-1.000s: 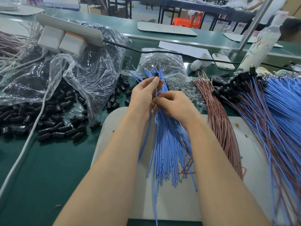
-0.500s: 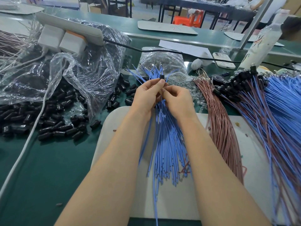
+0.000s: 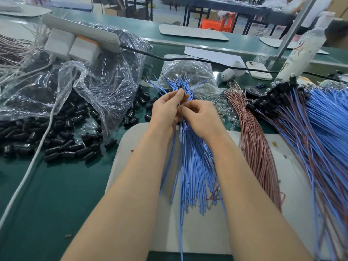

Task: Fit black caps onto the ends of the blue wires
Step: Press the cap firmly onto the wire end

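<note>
Your left hand (image 3: 166, 110) pinches a black cap (image 3: 181, 87) between thumb and fingertip, up at the tips of the blue wires (image 3: 192, 166). Your right hand (image 3: 200, 118), fingers curled, pinches those wires just below it. The bundle lies fanned on a pale board (image 3: 131, 147). Loose caps (image 3: 62, 144) spill from a clear bag (image 3: 98, 81) on your left. The print on the white bottle (image 3: 299, 53) is too blurred to read.

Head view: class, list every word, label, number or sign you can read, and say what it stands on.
No text can be read.
White bottle: coloured print, too blurred to read.
Power strip and phone: no lettering shows.
</note>
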Demonstrator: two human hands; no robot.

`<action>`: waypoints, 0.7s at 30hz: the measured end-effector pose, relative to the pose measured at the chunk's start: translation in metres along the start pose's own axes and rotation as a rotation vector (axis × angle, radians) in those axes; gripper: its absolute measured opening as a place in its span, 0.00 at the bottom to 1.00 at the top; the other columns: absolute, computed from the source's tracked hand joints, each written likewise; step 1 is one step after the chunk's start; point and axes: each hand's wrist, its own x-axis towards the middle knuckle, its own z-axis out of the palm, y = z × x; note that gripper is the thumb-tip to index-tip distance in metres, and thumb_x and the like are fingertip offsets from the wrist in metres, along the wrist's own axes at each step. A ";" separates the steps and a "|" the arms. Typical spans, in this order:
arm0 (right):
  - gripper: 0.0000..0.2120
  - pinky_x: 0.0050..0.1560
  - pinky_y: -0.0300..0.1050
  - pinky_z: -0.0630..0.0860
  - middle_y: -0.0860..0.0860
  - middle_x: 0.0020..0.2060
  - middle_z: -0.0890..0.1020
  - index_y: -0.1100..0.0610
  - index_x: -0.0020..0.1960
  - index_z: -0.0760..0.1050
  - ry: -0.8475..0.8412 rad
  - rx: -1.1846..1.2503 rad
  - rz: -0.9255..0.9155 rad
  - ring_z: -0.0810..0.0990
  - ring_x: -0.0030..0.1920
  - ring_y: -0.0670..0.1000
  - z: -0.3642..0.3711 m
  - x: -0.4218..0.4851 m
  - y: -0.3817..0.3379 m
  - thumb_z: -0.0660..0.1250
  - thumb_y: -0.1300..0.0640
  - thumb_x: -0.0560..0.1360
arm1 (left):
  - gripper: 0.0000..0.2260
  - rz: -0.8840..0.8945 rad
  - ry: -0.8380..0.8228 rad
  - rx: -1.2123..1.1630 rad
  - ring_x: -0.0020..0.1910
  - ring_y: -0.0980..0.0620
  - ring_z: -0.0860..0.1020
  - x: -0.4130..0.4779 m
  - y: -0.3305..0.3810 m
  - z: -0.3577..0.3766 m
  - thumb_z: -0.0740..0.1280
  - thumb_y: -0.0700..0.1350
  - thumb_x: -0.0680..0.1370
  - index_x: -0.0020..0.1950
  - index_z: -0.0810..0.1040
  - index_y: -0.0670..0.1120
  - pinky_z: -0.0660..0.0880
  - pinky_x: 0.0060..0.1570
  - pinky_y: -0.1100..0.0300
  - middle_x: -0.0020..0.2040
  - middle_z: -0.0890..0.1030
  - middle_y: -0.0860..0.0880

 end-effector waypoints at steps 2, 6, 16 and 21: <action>0.08 0.47 0.46 0.74 0.52 0.35 0.83 0.59 0.41 0.82 -0.001 -0.022 0.002 0.77 0.37 0.47 0.001 -0.001 -0.001 0.66 0.60 0.76 | 0.07 -0.002 0.010 -0.007 0.30 0.59 0.77 0.001 0.000 0.000 0.64 0.42 0.79 0.42 0.76 0.47 0.75 0.36 0.65 0.32 0.80 0.54; 0.08 0.40 0.41 0.70 0.45 0.29 0.79 0.56 0.40 0.81 -0.006 -0.027 0.007 0.73 0.31 0.43 0.001 -0.001 -0.005 0.65 0.60 0.76 | 0.06 0.011 0.018 0.005 0.35 0.57 0.77 0.004 -0.001 0.000 0.64 0.43 0.80 0.43 0.76 0.47 0.74 0.41 0.63 0.38 0.79 0.51; 0.13 0.59 0.50 0.72 0.56 0.59 0.77 0.53 0.59 0.77 0.487 -0.579 0.294 0.74 0.59 0.59 -0.062 0.003 0.017 0.65 0.55 0.75 | 0.03 -0.047 0.022 -0.067 0.40 0.57 0.80 0.005 -0.003 -0.001 0.66 0.42 0.79 0.46 0.78 0.45 0.77 0.40 0.65 0.36 0.82 0.52; 0.20 0.65 0.55 0.64 0.58 0.67 0.69 0.53 0.67 0.70 0.437 -0.627 0.514 0.67 0.66 0.62 -0.070 0.003 0.033 0.66 0.57 0.76 | 0.03 -0.057 0.014 -0.054 0.41 0.57 0.80 0.006 -0.004 -0.001 0.65 0.41 0.79 0.49 0.78 0.44 0.78 0.42 0.65 0.39 0.82 0.51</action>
